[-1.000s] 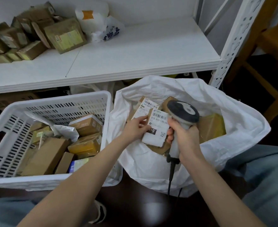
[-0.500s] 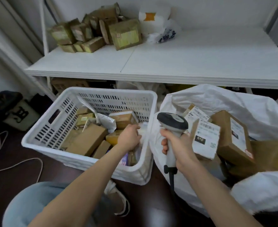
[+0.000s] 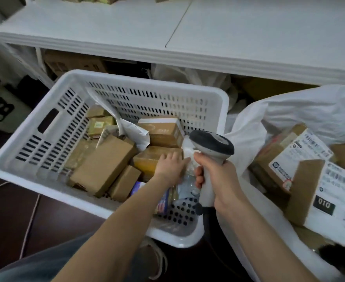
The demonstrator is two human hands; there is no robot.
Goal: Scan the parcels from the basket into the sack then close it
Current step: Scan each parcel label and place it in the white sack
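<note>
The scanner (image 3: 212, 146) is clenched in the right hand (image 3: 221, 180) over the basket (image 3: 147, 80). The left hand (image 3: 170, 167) is laid on a parcel (image 3: 147, 160) inside it; whether grasped cannot be told.

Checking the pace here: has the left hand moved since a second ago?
Yes. The left hand has left the sack and gone leftward into the basket, where it now touches a parcel.
</note>
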